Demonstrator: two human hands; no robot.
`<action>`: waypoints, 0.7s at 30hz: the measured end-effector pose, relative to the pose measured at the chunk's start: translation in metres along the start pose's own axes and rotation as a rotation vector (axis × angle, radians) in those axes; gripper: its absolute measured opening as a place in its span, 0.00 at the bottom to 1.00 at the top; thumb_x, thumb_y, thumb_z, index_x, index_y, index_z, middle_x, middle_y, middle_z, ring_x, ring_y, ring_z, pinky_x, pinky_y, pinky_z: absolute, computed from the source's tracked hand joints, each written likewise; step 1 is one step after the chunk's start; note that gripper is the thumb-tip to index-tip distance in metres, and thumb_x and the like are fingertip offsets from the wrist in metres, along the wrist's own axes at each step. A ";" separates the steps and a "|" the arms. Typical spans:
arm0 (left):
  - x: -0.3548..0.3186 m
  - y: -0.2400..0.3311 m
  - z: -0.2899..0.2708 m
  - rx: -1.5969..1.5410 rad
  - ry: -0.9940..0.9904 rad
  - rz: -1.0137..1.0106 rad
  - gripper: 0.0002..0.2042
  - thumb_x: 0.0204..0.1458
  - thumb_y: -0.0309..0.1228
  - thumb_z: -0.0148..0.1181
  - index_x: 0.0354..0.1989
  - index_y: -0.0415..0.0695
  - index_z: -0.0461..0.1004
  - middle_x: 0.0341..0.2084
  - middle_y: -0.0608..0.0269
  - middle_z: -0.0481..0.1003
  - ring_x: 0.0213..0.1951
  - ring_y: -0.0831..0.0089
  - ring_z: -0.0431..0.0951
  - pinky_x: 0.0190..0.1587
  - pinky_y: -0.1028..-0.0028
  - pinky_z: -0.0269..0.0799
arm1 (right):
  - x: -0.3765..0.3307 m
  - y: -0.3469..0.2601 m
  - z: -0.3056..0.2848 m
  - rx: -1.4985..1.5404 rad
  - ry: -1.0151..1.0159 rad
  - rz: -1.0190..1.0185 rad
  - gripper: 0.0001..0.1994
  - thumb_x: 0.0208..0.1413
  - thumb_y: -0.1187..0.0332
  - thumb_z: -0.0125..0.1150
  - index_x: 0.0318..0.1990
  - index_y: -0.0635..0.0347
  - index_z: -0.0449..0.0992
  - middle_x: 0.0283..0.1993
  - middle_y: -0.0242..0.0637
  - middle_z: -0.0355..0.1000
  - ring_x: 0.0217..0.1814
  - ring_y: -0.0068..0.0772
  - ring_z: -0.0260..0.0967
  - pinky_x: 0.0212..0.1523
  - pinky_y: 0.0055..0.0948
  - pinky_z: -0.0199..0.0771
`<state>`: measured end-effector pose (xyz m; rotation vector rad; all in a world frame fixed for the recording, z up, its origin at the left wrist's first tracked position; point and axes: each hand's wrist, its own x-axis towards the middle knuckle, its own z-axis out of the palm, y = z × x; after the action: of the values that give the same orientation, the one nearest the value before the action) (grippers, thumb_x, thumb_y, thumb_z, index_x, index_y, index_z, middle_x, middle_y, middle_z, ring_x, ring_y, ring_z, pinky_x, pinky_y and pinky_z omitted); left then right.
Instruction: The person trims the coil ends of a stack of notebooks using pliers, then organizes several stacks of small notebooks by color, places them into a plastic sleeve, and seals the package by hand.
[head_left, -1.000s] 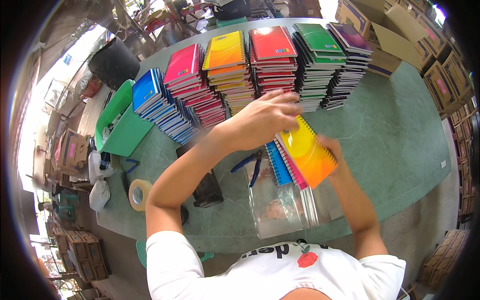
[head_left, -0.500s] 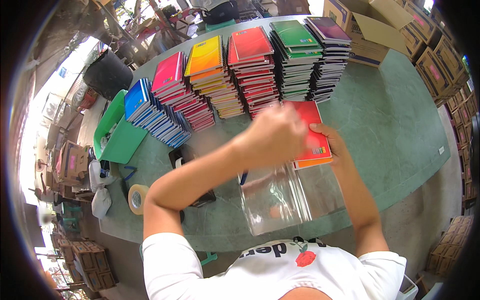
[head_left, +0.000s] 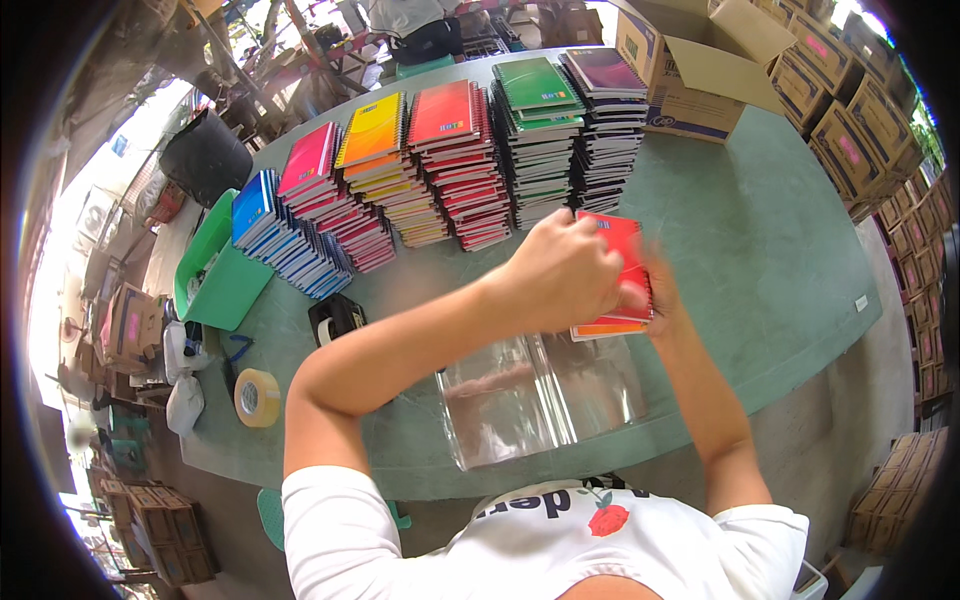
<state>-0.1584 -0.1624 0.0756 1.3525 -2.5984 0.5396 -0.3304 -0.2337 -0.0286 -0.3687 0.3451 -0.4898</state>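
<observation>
My right hand (head_left: pixel 662 285), blurred at the fingers, grips the right edge of a small red spiral notebook (head_left: pixel 622 245). An orange notebook (head_left: pixel 605 330) shows beneath its lower edge. My left hand (head_left: pixel 568 268) is closed over the left part of the red cover, its thumb toward the right edge. Whatever its curled fingers hold, if anything, is hidden. Below the notebooks a clear plastic sleeve (head_left: pixel 500 400) lies spread on the green table (head_left: pixel 760 260), partly under my left forearm.
Behind my hands stand tall notebook stacks: blue (head_left: pixel 285 240), pink (head_left: pixel 310 160), yellow (head_left: pixel 372 130), red (head_left: pixel 445 115), green (head_left: pixel 540 85) and purple (head_left: pixel 605 75). A green bin (head_left: pixel 240 290), tape roll (head_left: pixel 257 398), black tape dispenser (head_left: pixel 340 318) and pliers (head_left: pixel 240 347) lie left; an open carton (head_left: pixel 695 105) stands far right.
My left hand has come down closer against the red cover, with its thumb now showing. The right thumb, earlier plain on the cover, is now blurred. The whole view has shifted slightly.
</observation>
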 end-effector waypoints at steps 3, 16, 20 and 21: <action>0.051 -0.077 0.041 0.233 0.360 -0.178 0.12 0.49 0.37 0.54 0.35 0.42 0.74 0.32 0.54 0.76 0.38 0.64 0.76 0.42 0.63 0.70 | -0.015 -0.010 -0.005 -0.155 0.042 -0.014 0.23 0.49 0.68 0.63 0.51 0.70 0.65 0.49 0.48 0.70 0.48 0.38 0.71 0.51 0.39 0.73; 0.048 0.071 0.018 -0.007 0.110 0.100 0.08 0.35 0.31 0.55 0.25 0.43 0.71 0.19 0.61 0.70 0.27 0.68 0.72 0.33 0.67 0.69 | -0.023 -0.062 -0.044 -0.010 -0.198 0.016 0.23 0.52 0.56 0.60 0.50 0.63 0.67 0.49 0.43 0.70 0.49 0.37 0.70 0.49 0.42 0.73; 0.132 -0.014 0.035 -0.039 0.204 -0.159 0.10 0.44 0.32 0.55 0.31 0.40 0.72 0.28 0.57 0.74 0.36 0.63 0.76 0.39 0.66 0.72 | -0.025 -0.071 -0.059 -0.349 -0.092 0.037 0.26 0.49 0.56 0.64 0.50 0.64 0.67 0.48 0.44 0.70 0.47 0.38 0.71 0.48 0.41 0.74; 0.143 -0.058 0.060 0.236 0.386 -0.244 0.09 0.48 0.32 0.54 0.32 0.39 0.72 0.34 0.54 0.76 0.39 0.60 0.76 0.42 0.65 0.71 | -0.022 -0.071 -0.049 -0.332 -0.080 0.099 0.26 0.48 0.57 0.65 0.50 0.64 0.67 0.48 0.44 0.70 0.47 0.38 0.71 0.49 0.40 0.74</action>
<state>-0.1923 -0.3245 0.0780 1.4359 -2.0806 0.9794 -0.3965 -0.2932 -0.0366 -0.6882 0.3653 -0.3187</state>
